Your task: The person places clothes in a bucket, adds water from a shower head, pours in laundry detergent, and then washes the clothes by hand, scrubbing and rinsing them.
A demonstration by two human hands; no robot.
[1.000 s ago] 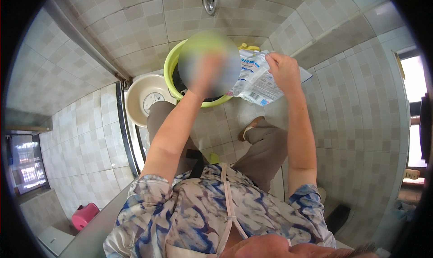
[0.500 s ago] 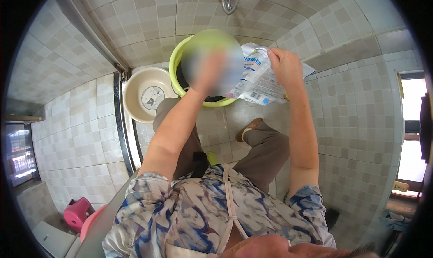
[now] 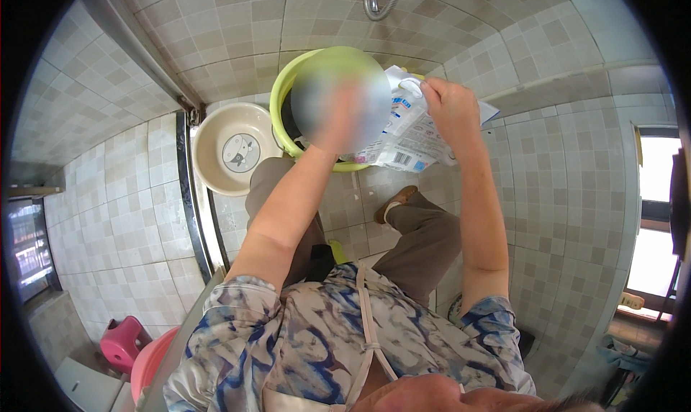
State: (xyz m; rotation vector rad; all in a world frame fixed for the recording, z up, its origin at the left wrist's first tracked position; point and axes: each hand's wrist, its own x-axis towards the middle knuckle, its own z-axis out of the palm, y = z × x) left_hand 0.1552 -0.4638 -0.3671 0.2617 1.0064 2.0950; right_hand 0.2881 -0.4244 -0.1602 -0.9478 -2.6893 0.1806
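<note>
A white plastic bag (image 3: pixel 410 135) with blue print and a barcode leans at the right side of a yellow-green tub (image 3: pixel 278 99). My right hand (image 3: pixel 455 113) is closed on the bag's upper right edge. Over the tub, my left hand (image 3: pixel 337 117) reaches toward the bag's left end. A round blur covers its fingers, so what they touch or hold is hidden. Dark contents show in part inside the tub, along its left and lower edges.
A cream basin (image 3: pixel 207 149) with a cartoon on its bottom stands left of the tub, beside a dark floor sill (image 3: pixel 188 189). Tiled walls rise behind, with a shower hose (image 3: pixel 374 5). A pink stool (image 3: pixel 122 343) stands at the lower left. My legs flank the tub's near side.
My right hand and the bag's upper edge have shifted slightly left, and the bag's folds differ. My left hand stays over the tub under the blur.
</note>
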